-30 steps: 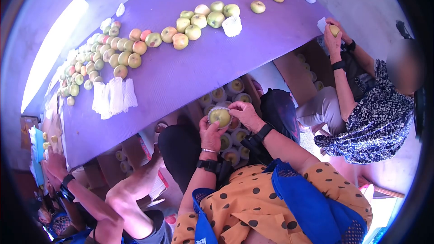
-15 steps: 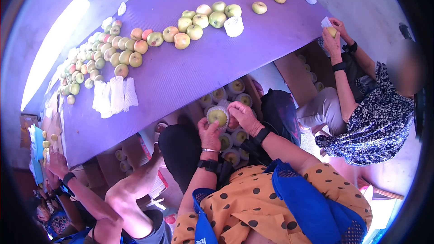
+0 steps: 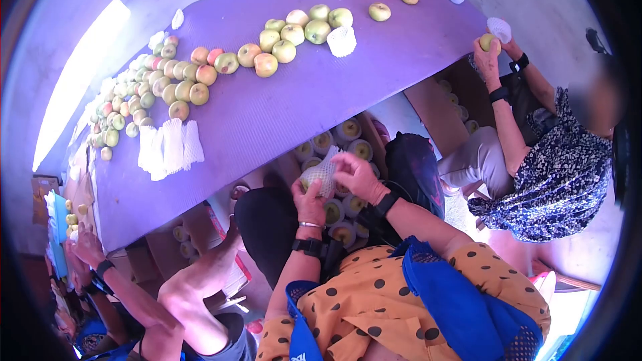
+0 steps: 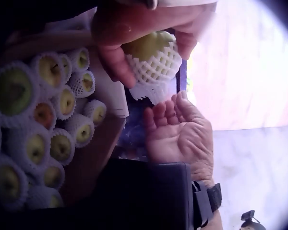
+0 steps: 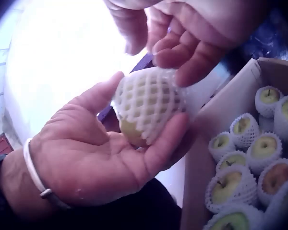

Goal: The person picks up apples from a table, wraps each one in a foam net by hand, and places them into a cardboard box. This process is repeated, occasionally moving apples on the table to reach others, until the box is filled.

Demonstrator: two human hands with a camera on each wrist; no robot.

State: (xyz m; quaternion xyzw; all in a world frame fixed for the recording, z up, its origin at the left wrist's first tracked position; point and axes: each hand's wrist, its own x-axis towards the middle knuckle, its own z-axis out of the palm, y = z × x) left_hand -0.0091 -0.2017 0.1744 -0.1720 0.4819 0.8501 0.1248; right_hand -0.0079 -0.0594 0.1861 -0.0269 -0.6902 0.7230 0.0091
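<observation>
Purple mat-covered table (image 3: 267, 113) strewn with loose apples, a cardboard box (image 5: 220, 115) of netted apples below it.
Left hand (image 5: 101, 153) cradles a green apple in white foam net (image 5: 146, 103) — fingers curled under it — right hand (image 5: 192, 33) pinches the net's top.

I am holding a netted apple (image 3: 319, 175) in my left hand (image 3: 309, 202) while my right hand (image 3: 358, 175) is pinching its foam net, above the box of wrapped apples (image 3: 344, 135) near the purple counter (image 3: 267, 110).
</observation>
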